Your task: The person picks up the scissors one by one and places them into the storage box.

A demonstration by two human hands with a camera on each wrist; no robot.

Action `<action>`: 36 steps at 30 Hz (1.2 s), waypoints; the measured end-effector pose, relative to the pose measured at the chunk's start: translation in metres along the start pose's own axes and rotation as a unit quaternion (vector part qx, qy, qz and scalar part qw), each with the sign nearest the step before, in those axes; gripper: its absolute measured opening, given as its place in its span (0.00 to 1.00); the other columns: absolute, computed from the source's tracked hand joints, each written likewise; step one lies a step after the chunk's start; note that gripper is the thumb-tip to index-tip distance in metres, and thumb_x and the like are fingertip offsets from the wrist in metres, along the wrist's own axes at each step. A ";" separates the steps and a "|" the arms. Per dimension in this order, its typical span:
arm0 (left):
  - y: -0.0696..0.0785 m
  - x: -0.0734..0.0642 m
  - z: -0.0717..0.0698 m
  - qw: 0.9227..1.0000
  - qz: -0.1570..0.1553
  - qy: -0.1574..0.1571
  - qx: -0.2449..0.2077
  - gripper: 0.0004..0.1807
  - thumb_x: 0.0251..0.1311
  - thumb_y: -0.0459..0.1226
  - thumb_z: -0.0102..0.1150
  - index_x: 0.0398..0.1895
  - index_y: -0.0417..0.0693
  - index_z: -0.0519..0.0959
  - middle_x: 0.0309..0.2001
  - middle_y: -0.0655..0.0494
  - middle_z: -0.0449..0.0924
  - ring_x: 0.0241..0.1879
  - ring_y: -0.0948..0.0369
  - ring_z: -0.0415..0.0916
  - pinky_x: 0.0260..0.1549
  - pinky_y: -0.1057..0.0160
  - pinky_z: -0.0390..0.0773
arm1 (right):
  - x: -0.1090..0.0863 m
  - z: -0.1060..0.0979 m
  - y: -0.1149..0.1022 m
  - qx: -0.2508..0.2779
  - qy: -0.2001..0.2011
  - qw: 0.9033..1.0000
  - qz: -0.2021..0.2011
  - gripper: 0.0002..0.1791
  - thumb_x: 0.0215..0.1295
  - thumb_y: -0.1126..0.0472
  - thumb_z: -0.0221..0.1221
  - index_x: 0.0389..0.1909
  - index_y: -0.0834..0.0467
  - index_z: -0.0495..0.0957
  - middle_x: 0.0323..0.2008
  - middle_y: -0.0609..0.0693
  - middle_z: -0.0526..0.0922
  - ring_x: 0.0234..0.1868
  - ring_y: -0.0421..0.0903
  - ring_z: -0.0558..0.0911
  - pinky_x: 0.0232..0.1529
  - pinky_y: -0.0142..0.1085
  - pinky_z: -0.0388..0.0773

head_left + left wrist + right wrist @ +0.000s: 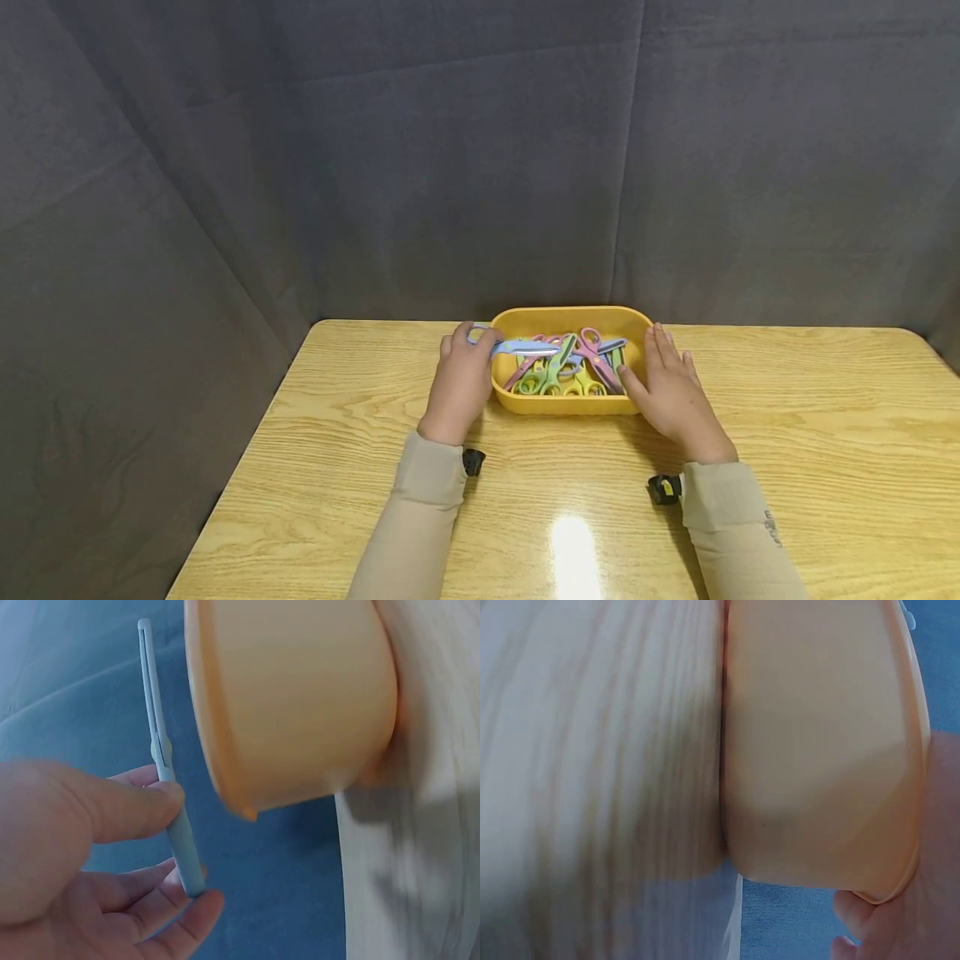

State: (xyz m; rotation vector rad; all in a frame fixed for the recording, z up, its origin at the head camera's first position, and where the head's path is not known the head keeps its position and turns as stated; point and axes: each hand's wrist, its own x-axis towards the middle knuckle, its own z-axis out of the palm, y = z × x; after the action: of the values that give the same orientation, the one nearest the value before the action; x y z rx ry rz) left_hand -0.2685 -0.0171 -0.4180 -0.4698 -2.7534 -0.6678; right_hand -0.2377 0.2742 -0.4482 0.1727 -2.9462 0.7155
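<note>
A yellow bin [566, 405] stands near the back edge of the table, holding several pairs of scissors in green, pink, yellow and blue. My left hand [461, 379] is at the bin's left end and pinches a pair of light blue scissors [517, 347] by the handle. The blades of these scissors are closed and point right, over the bin. In the left wrist view, the thumb presses the blue scissors [180, 840] against the fingers, above rim height. My right hand [671, 396] rests on the bin's right rim, fingers extended and thumb at the front corner.
The wooden table [337, 417] extends to both sides of the bin. A dark grey curtain [465, 183] hangs behind the table and along its left side. Black wrist devices [664, 490] show at both cuffs.
</note>
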 end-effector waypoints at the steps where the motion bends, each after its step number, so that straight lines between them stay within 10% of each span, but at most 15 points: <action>1: 0.001 0.000 0.001 1.000 0.004 -0.002 0.002 0.15 0.71 0.32 0.57 0.58 0.52 0.80 0.68 0.34 0.67 0.60 0.39 0.69 0.51 0.47 0.80 | 0.000 0.000 0.000 0.001 0.000 1.000 0.000 0.47 0.80 0.40 0.40 0.77 0.75 0.38 0.78 0.72 0.37 0.78 0.69 0.41 0.75 0.64 0.35; 24: 0.011 -0.002 0.014 0.996 0.084 -0.019 0.033 0.15 0.68 0.38 0.62 0.56 0.52 0.84 0.64 0.35 0.72 0.57 0.40 0.73 0.51 0.48 0.80 | 0.002 -0.002 -0.002 0.006 0.000 1.000 0.002 0.46 0.80 0.43 0.42 0.77 0.75 0.38 0.78 0.71 0.36 0.78 0.70 0.41 0.75 0.63 0.34; 36: 0.014 -0.004 0.021 0.995 0.075 -0.028 0.061 0.16 0.66 0.39 0.66 0.56 0.52 0.84 0.60 0.39 0.77 0.56 0.44 0.76 0.48 0.48 0.78 | 0.000 -0.001 0.000 0.008 -0.004 1.000 0.003 0.46 0.80 0.43 0.42 0.77 0.75 0.38 0.78 0.71 0.36 0.78 0.70 0.41 0.75 0.64 0.35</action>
State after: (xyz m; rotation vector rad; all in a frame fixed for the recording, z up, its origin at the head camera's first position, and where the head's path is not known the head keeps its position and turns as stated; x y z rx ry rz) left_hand -0.2633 0.0038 -0.4320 -0.6679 -2.7556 -0.4537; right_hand -0.2380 0.2746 -0.4474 0.1675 -2.9504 0.7415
